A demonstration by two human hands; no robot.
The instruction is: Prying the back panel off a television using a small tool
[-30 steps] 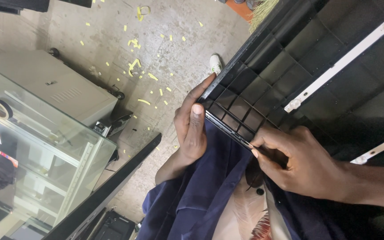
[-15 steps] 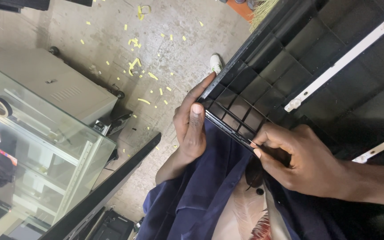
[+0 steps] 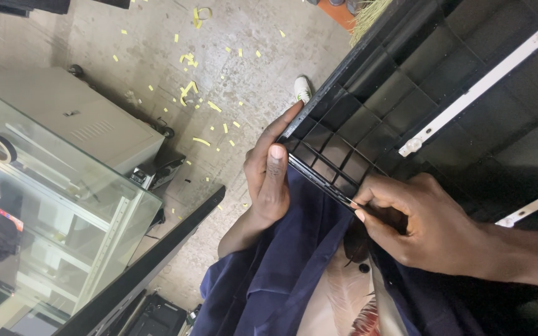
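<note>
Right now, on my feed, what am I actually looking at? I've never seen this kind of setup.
This is one view from a camera worn on a person's head, looking down at their own bare hands. The left hand grips the edge of a large black ribbed plastic panel resting over their lap. The right hand pinches a thin tool against that edge; what kind, I cannot tell. White strips run across the panel. Below lie a concrete floor littered with yellow scraps and a glass cabinet.

A black ribbed panel [image 3: 406, 106] blocks the right side, white strips [image 3: 481, 84] crossing it; a glass cabinet [image 3: 51, 205] crowds the left, with bare concrete floor [image 3: 244, 81] open between.
</note>
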